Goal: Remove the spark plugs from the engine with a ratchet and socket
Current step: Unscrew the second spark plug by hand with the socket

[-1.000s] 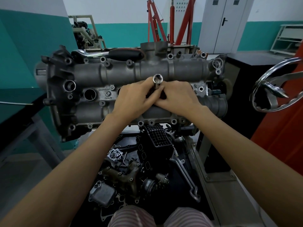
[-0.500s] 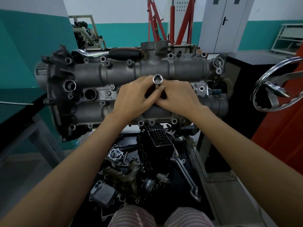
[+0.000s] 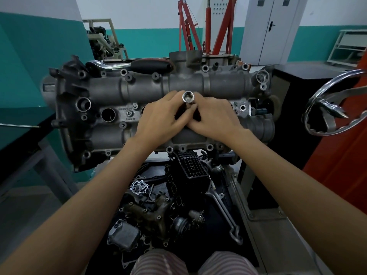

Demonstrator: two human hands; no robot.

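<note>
A grey engine head (image 3: 224,84) lies across the stand in front of me. A long chrome socket (image 3: 188,97) stands upright in a spark plug well near the middle, its open top towards me. My left hand (image 3: 160,118) and my right hand (image 3: 215,117) both wrap their fingers round the socket's shaft from either side, fingertips meeting below the chrome top. The spark plug is hidden inside the well. An open plug well (image 3: 108,114) shows to the left. A ratchet with a chrome head and black handle (image 3: 151,65) lies on the engine's far edge.
Loose engine parts (image 3: 151,211) and a spanner (image 3: 226,211) lie in the black tray under the engine. A chrome handwheel (image 3: 327,104) sticks out at the right beside a black cabinet (image 3: 309,76). A dark bench (image 3: 21,139) stands to the left, a red hoist (image 3: 206,24) behind.
Both hands have shifted slightly round the socket, fingers changing place on its shaft. The socket stays in the same well.
</note>
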